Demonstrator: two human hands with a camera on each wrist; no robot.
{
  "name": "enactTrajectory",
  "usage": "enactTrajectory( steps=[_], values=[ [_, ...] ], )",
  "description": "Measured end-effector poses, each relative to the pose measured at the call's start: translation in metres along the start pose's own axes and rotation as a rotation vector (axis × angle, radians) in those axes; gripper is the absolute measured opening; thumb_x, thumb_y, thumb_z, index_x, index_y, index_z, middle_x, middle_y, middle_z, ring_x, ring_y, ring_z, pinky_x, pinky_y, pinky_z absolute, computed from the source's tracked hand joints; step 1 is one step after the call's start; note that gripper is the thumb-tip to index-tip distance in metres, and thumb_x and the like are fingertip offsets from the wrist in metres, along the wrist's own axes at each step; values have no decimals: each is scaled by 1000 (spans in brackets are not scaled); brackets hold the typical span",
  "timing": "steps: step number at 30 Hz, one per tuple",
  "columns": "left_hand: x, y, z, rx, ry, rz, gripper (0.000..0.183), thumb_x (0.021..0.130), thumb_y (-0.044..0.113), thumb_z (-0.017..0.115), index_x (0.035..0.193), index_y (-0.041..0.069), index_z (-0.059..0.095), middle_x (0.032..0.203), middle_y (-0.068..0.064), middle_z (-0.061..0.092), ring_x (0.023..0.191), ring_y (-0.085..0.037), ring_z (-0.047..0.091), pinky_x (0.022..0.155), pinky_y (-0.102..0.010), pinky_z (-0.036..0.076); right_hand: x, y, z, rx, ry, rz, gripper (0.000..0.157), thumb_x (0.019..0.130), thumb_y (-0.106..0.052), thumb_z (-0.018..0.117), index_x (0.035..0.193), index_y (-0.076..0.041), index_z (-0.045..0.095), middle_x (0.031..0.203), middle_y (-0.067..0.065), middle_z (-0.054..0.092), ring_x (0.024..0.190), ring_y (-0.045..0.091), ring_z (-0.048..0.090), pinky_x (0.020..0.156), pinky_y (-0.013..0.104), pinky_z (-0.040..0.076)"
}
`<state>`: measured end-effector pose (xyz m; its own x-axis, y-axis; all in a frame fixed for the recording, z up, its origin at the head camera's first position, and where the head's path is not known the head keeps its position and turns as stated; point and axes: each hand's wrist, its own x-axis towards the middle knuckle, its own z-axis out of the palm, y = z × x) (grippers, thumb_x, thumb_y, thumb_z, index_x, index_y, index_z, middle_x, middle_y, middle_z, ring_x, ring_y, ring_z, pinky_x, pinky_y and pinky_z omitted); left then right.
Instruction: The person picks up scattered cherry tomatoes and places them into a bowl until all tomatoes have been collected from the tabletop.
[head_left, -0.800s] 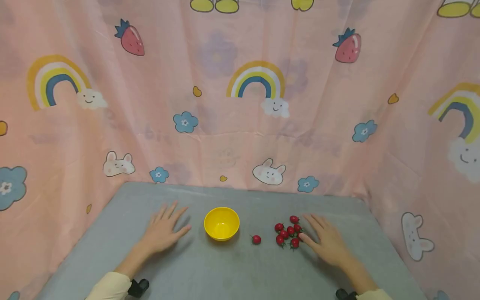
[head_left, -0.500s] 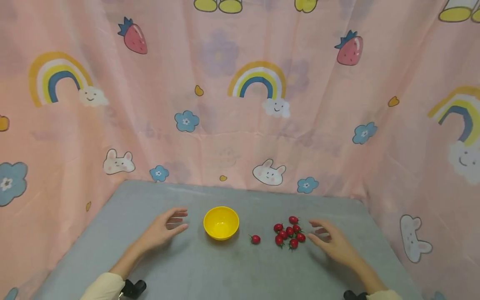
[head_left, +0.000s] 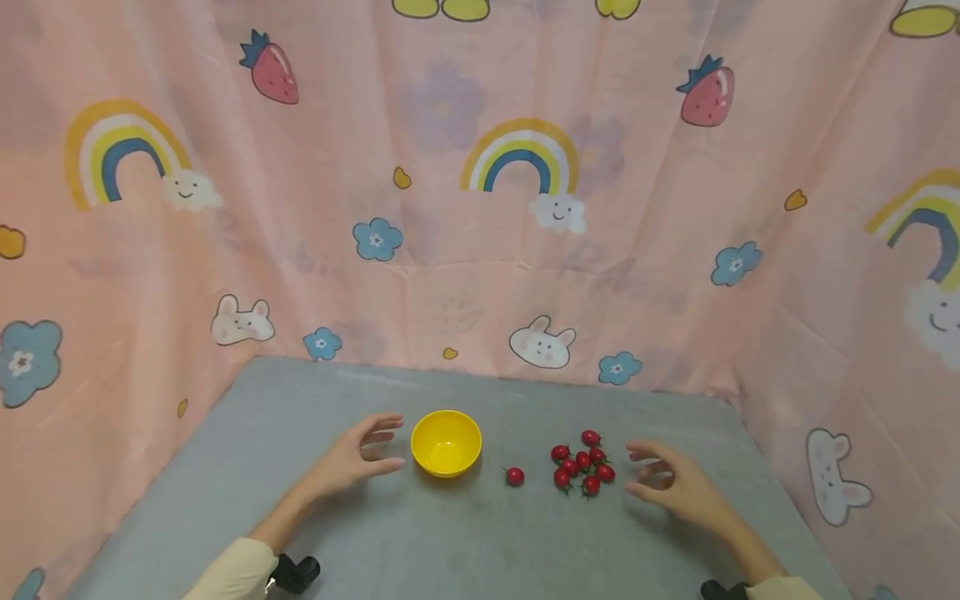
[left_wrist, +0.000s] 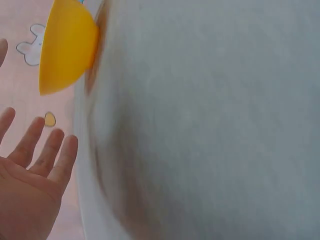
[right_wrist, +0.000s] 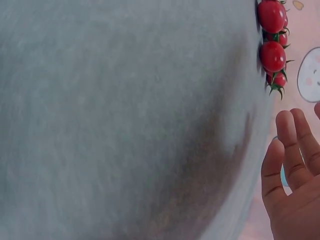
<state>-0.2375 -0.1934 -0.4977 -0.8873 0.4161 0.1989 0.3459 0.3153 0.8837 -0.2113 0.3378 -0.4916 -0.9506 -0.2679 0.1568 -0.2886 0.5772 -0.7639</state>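
- Left hand (head_left: 354,457): released. Fingers extend toward the bowl, slightly bent, with the thumb held apart. Fingertips are just beside the bowl rim, without contact.
- Glossy yellow round bowl (head_left: 446,446): stands upright on the tabletop, between the left hand and the single tomato.
- Single small red oval tomato with green stem leaves (head_left: 514,477): lies on the tabletop to the right of the bowl, between the bowl and the tomato group.
- Group of eight small red tomatoes with green stem leaves (head_left: 583,461): lies closely clustered on the tabletop, between the single tomato and the right hand.
- Right hand (head_left: 677,486): released. Fingers curve loosely toward the group; the thumb is separated from them. Fingertips are near the closest tomatoes, without contact.
- Flat grey tabletop (head_left: 480,542): supports the bowl and all tomatoes.
- Pink fabric backdrop (head_left: 637,275): hangs behind and at both sides, printed with rainbows, strawberries, blue flowers and rabbit heads.
- Cream sleeves (head_left: 236,572): cover both forearms, with black devices (head_left: 296,575) at the wrists.
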Motion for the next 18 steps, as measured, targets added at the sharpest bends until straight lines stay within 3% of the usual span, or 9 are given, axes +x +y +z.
enactTrajectory(
  steps=[10,14,18],
  values=[
    [20,4,28,39,-55,1,75,87,22,83,150,7,45,153,-17,43,137,-46,40,105,-56,42,6,5,16,3,22,62,69,81,-22,88,139,-2,55,124,20,63,93,28,63,71,35,53],
    [24,4,34,30,-55,-6,75,87,20,83,150,8,45,153,-15,43,137,-42,42,106,-55,41,8,5,20,1,28,89,66,82,-22,87,137,-2,57,121,18,65,92,26,63,76,39,53],
    [25,2,36,30,-47,-5,75,87,21,84,150,9,46,152,-16,43,136,-42,43,106,-55,41,9,6,23,25,38,89,58,83,-20,86,132,-2,61,115,16,67,89,26,63,74,35,54]
  ],
)
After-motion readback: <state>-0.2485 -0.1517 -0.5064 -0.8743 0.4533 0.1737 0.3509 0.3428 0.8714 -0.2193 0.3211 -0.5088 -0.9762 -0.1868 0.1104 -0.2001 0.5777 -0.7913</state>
